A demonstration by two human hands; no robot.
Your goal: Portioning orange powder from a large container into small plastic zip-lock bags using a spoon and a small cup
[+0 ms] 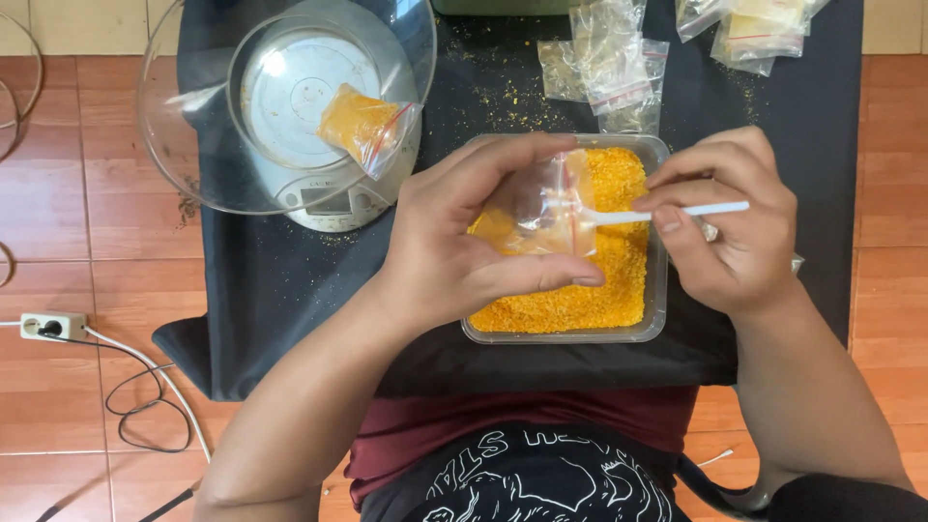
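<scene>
Spoon [667, 212] horiz, bowel end left in bag [541, 215], handle right.

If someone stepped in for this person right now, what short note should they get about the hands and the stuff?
Left hand: holds a small clear bag open over the tray of orange powder.
Right hand: holds a white spoon, bowl end inside the bag.
Done: one filled bag lies on the scale, under a clear bowl.
Left: this bag holds little powder; empty bags wait behind the tray.
</scene>
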